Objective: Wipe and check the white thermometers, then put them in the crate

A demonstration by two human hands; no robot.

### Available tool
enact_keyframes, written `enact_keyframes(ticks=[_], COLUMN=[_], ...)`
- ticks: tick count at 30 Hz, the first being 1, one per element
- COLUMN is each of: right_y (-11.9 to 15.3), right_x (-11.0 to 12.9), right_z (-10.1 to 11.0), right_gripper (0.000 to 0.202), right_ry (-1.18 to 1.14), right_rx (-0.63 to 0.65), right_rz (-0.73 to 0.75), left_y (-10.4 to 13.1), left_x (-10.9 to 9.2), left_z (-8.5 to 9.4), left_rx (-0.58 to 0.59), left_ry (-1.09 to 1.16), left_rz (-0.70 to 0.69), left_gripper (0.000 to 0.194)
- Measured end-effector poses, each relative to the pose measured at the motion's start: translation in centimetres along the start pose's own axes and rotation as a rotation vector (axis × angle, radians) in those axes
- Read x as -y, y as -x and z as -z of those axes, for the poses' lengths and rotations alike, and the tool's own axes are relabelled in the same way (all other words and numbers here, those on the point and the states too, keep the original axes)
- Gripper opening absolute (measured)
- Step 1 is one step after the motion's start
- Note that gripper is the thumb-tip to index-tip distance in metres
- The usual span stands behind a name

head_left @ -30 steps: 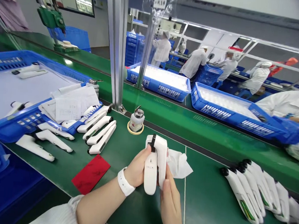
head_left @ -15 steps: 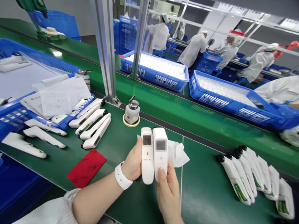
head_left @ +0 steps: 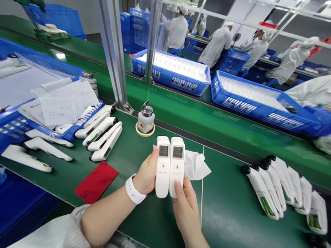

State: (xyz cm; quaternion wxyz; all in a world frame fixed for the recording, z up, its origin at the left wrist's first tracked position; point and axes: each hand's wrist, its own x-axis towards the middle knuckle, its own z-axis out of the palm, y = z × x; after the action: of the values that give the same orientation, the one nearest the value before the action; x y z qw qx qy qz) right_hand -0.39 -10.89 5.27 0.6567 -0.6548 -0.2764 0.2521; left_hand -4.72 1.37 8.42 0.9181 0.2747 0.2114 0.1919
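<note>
Two white infrared thermometers are held side by side over the green bench, screens facing me. My left hand (head_left: 146, 171) is closed around the left thermometer (head_left: 162, 180), its thumb along the edge. My right hand (head_left: 186, 203) grips the right thermometer (head_left: 176, 164) by its lower end, thumb on the front. Both small grey screens show markings too small to read. A crumpled white cloth (head_left: 198, 166) lies just behind my right hand. Left of my left forearm is a red sheet (head_left: 97, 181) on the bench.
More thermometers (head_left: 106, 142) lie at the left beside a blue basket (head_left: 4, 137) with papers (head_left: 60, 105). A pump bottle (head_left: 145, 120) stands on a round base. Several thermometers (head_left: 267, 191) with exposed battery bays lie right. Blue trays (head_left: 174, 83) line the back; co-workers in white are beyond.
The two thermometers have been evened up, the right one turned upright so they stand parallel, tops level. The view has shifted slightly.
</note>
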Motion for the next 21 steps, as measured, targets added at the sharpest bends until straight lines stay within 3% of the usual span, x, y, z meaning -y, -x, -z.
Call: enact_keyframes(ticks=[5, 12, 18, 21], right_y=[0.1, -0.6, -2.0, -2.3], right_x=[-0.2, 0.7, 0.0, -1.0], right_z=[0.0, 0.9, 1.7, 1.8], right_gripper=[0.047, 0.039, 0.04, 0.055], right_ry=[-0.212, -0.187, -0.081, 0.005], right_rx=[0.038, 0.069, 0.016, -0.058], right_rz=[-0.122, -0.161, -0.194, -0.113], left_y=[0.1, -0.1, 0.7, 0.9], left_x=[-0.2, 0.1, 1.7, 1.9], left_z=[-0.1, -0.2, -0.1, -0.2], left_rx=[-0.004, 0.106, 0.155, 0.18], left_ry=[0.007, 0.096, -0.161, -0.169], left_rz=[0.032, 0.177, -0.062, -0.069], left_gripper=[0.065, 0.062, 0.044, 0.041])
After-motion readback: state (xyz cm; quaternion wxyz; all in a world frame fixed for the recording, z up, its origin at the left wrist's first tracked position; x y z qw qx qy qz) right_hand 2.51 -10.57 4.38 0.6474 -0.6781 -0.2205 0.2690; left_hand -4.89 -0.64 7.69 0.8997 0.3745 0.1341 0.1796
